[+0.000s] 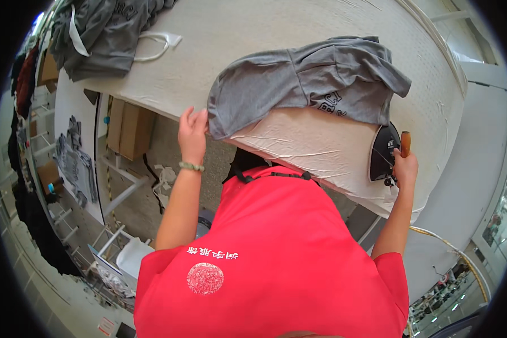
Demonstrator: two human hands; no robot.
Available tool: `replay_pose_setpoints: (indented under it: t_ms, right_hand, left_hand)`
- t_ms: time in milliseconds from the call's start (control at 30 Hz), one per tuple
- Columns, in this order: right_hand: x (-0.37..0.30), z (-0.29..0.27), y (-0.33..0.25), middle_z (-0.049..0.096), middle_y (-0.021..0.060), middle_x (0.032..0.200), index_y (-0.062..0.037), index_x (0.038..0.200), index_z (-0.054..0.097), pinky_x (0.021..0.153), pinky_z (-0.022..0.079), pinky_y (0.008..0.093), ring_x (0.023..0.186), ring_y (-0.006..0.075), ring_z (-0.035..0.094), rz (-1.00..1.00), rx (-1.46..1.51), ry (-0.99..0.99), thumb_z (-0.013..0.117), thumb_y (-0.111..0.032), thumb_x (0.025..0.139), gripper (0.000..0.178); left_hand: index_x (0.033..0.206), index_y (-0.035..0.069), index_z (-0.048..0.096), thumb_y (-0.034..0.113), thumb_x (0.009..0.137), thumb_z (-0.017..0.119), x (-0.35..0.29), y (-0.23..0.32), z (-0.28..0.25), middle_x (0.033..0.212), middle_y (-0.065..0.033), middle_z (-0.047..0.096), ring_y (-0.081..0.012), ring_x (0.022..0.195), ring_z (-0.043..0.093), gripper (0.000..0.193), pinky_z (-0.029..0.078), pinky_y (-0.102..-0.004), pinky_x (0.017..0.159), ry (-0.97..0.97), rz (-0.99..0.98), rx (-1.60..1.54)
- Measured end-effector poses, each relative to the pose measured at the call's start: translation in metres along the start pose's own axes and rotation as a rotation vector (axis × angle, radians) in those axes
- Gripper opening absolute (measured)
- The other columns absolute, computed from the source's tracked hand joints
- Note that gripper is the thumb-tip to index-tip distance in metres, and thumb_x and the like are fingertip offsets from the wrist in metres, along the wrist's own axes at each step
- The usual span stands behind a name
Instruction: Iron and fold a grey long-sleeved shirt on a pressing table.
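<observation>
A grey sweatshirt [298, 81] with dark lettering lies rumpled across the white-covered table [321, 132], its left end reaching the near edge. My left hand [192, 135] is at that left end, fingers curled and pinching the fabric's edge. At the table's right side, my right hand [405, 168] grips a black iron [383, 152] by its wooden handle. The iron rests on the cover just below the sweatshirt's right end, near its hem. Part of the handle is hidden by my fingers.
Several grey garments [104, 42] are heaped at the far left of the table, with a white strap [160, 45] beside them. Cardboard boxes [132, 129] stand below the table's left edge. Another grey garment [76, 160] lies on a white surface at left. A yellowish hose [462, 256] curves at lower right.
</observation>
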State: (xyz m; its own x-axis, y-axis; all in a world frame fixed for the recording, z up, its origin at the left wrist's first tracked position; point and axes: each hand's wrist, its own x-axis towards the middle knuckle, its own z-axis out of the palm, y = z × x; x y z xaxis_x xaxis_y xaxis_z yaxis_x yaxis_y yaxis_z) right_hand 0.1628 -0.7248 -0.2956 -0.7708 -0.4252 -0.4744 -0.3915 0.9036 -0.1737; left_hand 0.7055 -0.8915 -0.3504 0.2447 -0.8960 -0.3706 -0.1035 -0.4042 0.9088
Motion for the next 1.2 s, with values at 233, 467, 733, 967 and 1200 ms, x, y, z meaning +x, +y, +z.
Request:
replay_pose_setpoints:
  t_ms: [233, 467, 733, 967, 1200]
  right_hand:
    - [-0.097, 0.021, -0.094, 0.073, 0.0248, 0.097, -0.0074, 0.121, 0.069, 0.082, 0.053, 0.0487, 0.095, 0.0449, 0.069, -0.481, -0.238, -0.121, 0.072, -0.03, 0.092, 0.037]
    - [-0.121, 0.062, -0.276, 0.073, 0.024, 0.1, -0.0026, 0.123, 0.066, 0.083, 0.054, 0.0468, 0.095, 0.0442, 0.07, -0.643, -0.062, -0.219, 0.071, -0.026, 0.093, 0.039]
    - [-0.158, 0.106, -0.37, 0.072, 0.0259, 0.1, -0.0041, 0.116, 0.064, 0.083, 0.055, 0.0532, 0.097, 0.0451, 0.069, -0.828, -0.295, -0.368, 0.067, -0.029, 0.093, 0.034]
    - [-0.09, 0.05, -0.238, 0.073, 0.024, 0.099, -0.0067, 0.122, 0.064, 0.084, 0.055, 0.0522, 0.099, 0.045, 0.069, -0.461, -0.183, 0.116, 0.07, -0.03, 0.093, 0.037]
    - [0.019, -0.014, -0.027, 0.074, 0.0208, 0.1, -0.0052, 0.116, 0.071, 0.084, 0.054, 0.0476, 0.096, 0.0418, 0.07, -0.171, -0.15, 0.204, 0.073, -0.033, 0.091, 0.038]
  left_hand:
    - [0.092, -0.001, 0.06, 0.038, 0.107, 0.058, 0.026, -0.009, 0.029, 0.072, -0.0056, 0.059, -0.0132, 0.07, 0.047, 0.041, 0.045, -0.0324, 0.064, 0.098, 0.185, 0.398]
    - [0.085, 0.001, 0.051, 0.038, 0.109, 0.055, 0.022, 0.034, 0.017, 0.069, 0.0026, 0.041, -0.009, 0.07, 0.034, 0.044, 0.035, -0.0283, 0.06, 0.079, 0.312, 0.093]
    - [0.085, 0.003, 0.056, 0.036, 0.11, 0.055, 0.041, 0.019, -0.007, 0.075, 0.0069, 0.045, -0.0058, 0.075, 0.037, 0.042, 0.035, -0.0248, 0.064, 0.01, 0.218, -0.02]
    - [0.1, 0.002, 0.068, 0.034, 0.109, 0.057, 0.07, 0.042, -0.028, 0.092, 0.0013, 0.064, -0.0072, 0.086, 0.053, 0.035, 0.045, -0.0243, 0.08, -0.062, 0.188, -0.179]
    - [0.12, 0.0, 0.068, 0.035, 0.109, 0.054, 0.076, 0.05, 0.0, 0.117, -0.0082, 0.072, -0.0169, 0.101, 0.067, 0.039, 0.052, -0.0327, 0.092, -0.212, -0.258, -0.307]
